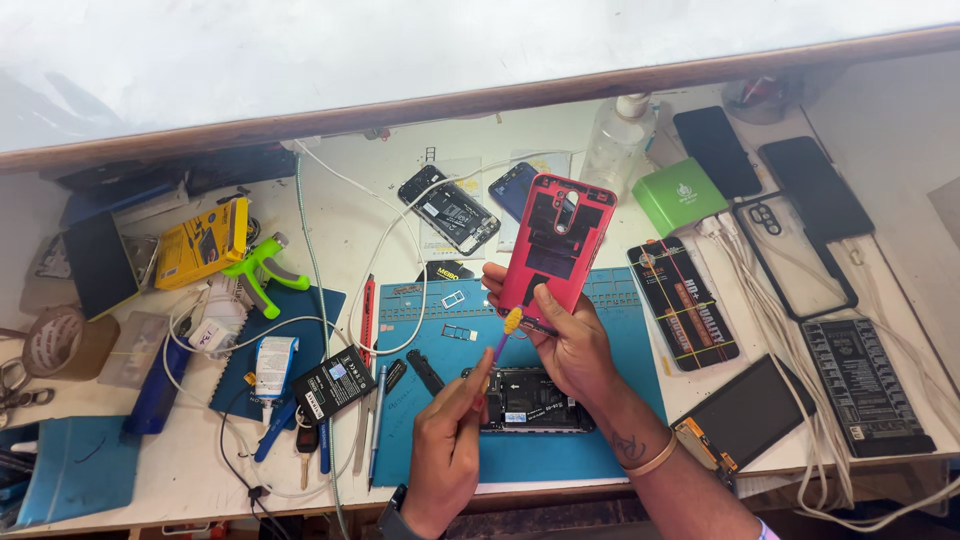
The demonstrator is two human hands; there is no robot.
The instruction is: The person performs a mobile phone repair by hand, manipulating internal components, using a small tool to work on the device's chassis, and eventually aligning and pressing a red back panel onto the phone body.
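The bench (900,130) is a wide white top crowded with repair gear, and a large blue work mat (620,440) lies at its middle under both hands. A second, darker blue mat (320,305) sits to the left.

Above the big mat the right hand (570,340) holds a red phone back cover (558,245) up and tilted, its inner side toward the camera; the grip is clamped on the cover's lower end, thumb across the front and fingers behind. The left hand (450,435) rises from the near edge, its grip closed around the handle of a small brush (508,328), whose yellow bristles touch the lower edge of the red cover just beside the right thumb.

On the mat below the hands lies an opened phone body (525,405), dark, with its insides showing. Another opened phone (450,210) lies farther back, near a blue phone back (512,188).

To the right sit a green box (680,195), two dark phones (715,150) lying face down, an empty black case frame (790,255) and a bundle of white cables (790,350). A clear plastic bottle (618,140) stands behind the red cover.

To the left are a yellow packet (200,242), a green plastic tool (262,268), a white tube (272,365) and a black battery (333,383). A red pen-like tool (367,310) lies between the two mats.
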